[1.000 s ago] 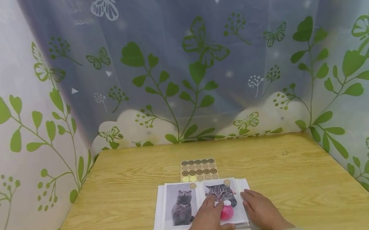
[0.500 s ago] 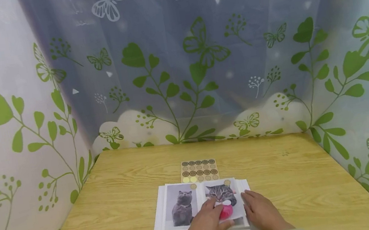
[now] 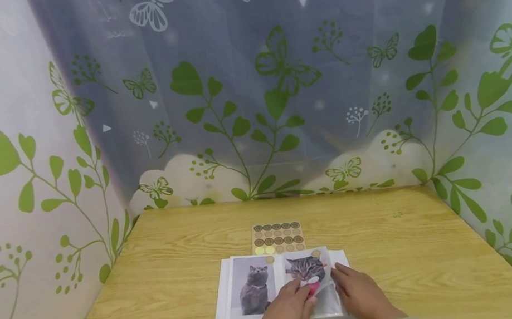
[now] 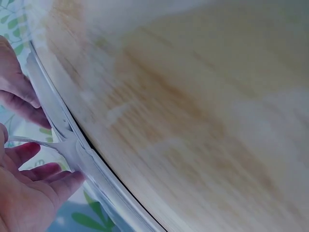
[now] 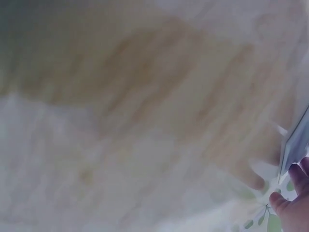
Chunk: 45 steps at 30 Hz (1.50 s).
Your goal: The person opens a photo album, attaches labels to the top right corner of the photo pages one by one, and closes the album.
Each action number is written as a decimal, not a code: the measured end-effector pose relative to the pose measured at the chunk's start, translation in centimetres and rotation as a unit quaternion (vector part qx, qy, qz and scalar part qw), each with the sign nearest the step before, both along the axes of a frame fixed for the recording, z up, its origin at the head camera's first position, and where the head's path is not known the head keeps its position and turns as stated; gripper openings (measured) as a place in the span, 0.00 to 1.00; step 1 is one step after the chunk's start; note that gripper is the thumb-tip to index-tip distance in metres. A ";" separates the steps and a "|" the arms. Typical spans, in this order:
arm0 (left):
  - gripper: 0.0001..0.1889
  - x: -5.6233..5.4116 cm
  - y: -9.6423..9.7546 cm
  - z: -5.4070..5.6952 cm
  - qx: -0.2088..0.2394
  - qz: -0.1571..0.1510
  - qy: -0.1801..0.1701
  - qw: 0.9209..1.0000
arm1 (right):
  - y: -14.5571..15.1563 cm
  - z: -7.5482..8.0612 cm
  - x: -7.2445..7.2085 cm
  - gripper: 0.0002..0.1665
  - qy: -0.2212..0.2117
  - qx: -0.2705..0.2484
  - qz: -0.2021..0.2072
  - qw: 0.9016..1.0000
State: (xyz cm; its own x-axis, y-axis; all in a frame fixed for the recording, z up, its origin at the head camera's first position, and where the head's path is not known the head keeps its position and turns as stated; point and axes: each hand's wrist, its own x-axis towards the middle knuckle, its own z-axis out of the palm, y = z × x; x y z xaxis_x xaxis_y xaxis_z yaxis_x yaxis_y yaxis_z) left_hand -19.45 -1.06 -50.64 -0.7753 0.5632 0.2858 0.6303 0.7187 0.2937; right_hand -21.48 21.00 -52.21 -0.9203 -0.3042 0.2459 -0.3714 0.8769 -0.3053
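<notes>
A white photo album lies spread on the table, with a grey cat photo on its left page and a tabby cat photo on its right page. My left hand reaches over the lower middle and pinches the right page, whose lower corner is bent up. In the left wrist view the lifted page runs between that hand's thumb and fingers. My right hand rests at the album's right edge, fingers nearly straight and touching it. Under the raised corner, part of another clear sleeve shows.
Behind the album lies a brown card with rows of round stickers, two of them yellow. The wood-grain table meets leaf-and-butterfly curtains at the back and both sides. Both wrist views are mostly filled by blurred table surface and reflection.
The right page's lower right corner has risen and bent over toward the left, covering part of the pink item in its photo. My left hand has shifted slightly left; my right hand has barely moved.
</notes>
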 end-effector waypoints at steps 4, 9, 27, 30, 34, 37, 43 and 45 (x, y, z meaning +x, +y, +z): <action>0.21 0.1 -0.3 0.3 0.022 0.004 -0.008 1.000 | 0.0 0.0 -0.1 0.22 -0.007 0.000 0.000 1.000; 0.20 0.2 -0.8 0.6 0.046 0.013 -0.025 0.999 | 0.1 -0.1 -0.2 0.22 -0.002 0.001 0.005 1.000; 0.09 -1.0 -0.9 1.2 0.130 0.034 -0.040 0.990 | -0.2 0.5 0.1 0.22 -0.023 0.012 -0.009 1.000; 0.14 -1.3 -0.5 2.0 0.151 0.056 -0.053 0.986 | -0.2 0.5 0.0 0.23 -0.032 0.014 -0.010 0.999; 0.09 -1.6 0.2 2.8 0.167 0.079 -0.058 0.981 | -0.2 0.3 0.0 0.23 -0.033 0.015 -0.011 0.999; 0.05 -1.8 0.7 3.1 0.172 0.087 -0.050 0.980 | -0.1 0.2 0.0 0.23 -0.034 0.014 -0.012 0.999; 0.04 -2.1 1.2 3.8 0.242 0.075 -0.085 0.964 | -0.1 0.1 0.0 0.23 -0.033 0.010 -0.008 0.999; 0.04 -2.1 1.0 4.0 0.269 0.069 -0.095 0.956 | -0.1 0.2 0.0 0.23 -0.037 0.010 -0.007 0.999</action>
State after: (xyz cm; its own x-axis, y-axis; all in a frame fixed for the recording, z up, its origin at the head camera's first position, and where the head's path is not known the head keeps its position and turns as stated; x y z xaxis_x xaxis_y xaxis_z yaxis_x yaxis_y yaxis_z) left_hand -21.53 -0.03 -46.65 -0.8980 0.2634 0.3523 0.4395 0.5035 0.7439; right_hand -21.45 20.94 -51.99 -0.9398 -0.2955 0.1717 -0.3365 0.8881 -0.3132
